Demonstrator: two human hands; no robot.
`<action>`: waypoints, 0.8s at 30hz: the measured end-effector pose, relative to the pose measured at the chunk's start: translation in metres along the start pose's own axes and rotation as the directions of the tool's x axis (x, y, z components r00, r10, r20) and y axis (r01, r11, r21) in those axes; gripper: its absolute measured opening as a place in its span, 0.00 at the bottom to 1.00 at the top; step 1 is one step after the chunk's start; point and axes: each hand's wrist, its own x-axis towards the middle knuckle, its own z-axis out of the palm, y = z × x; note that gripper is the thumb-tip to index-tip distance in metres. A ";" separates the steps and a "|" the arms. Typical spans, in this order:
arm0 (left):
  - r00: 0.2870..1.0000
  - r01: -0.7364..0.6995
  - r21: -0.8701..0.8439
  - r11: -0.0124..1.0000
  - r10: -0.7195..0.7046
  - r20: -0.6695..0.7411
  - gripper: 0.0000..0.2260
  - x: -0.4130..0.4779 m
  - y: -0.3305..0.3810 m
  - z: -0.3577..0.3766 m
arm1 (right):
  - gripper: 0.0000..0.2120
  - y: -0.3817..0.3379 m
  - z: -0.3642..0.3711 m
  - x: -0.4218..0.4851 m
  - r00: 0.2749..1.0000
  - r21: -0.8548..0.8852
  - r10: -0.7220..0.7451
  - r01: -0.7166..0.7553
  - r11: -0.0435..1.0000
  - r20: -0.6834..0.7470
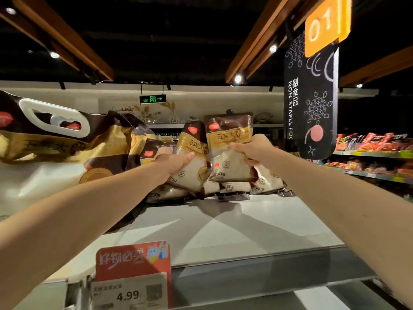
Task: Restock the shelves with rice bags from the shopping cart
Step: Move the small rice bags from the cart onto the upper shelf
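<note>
Brown and gold print is seen on the upper part of each small rice bag, and white rice shows through the clear lower part marked 250g. Two such bags are held above the far side of the white shelf (223,227). The left bag (194,142) is gripped by the left hand (176,161) round its lower half. The right bag (228,135) is clamped at its middle by the right hand (252,151). The hands are kept apart. Both bags are held upright, long axis vertical, brown end up, the left bag tilted a little. Behind them perhaps four more small bags (234,186) are lying flat, though the count is unclear. At the left at least two large rice bags (67,142) are lying.
</note>
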 end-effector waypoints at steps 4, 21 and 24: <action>0.999 0.030 -0.067 0.997 -0.032 -0.021 0.19 0.015 -0.014 0.015 | 0.07 0.016 -0.002 0.020 0.997 0.060 -0.014 0.019 0.998 -0.070; 0.996 -0.069 0.224 0.972 0.055 0.066 0.16 0.029 -0.011 0.002 | 0.12 0.057 0.030 0.037 0.970 0.057 0.237 -0.239 0.969 0.049; 0.995 -0.041 0.054 0.998 0.036 0.091 0.15 0.031 -0.017 0.010 | 0.16 0.060 0.022 0.043 0.971 -0.012 0.239 -0.239 0.971 0.026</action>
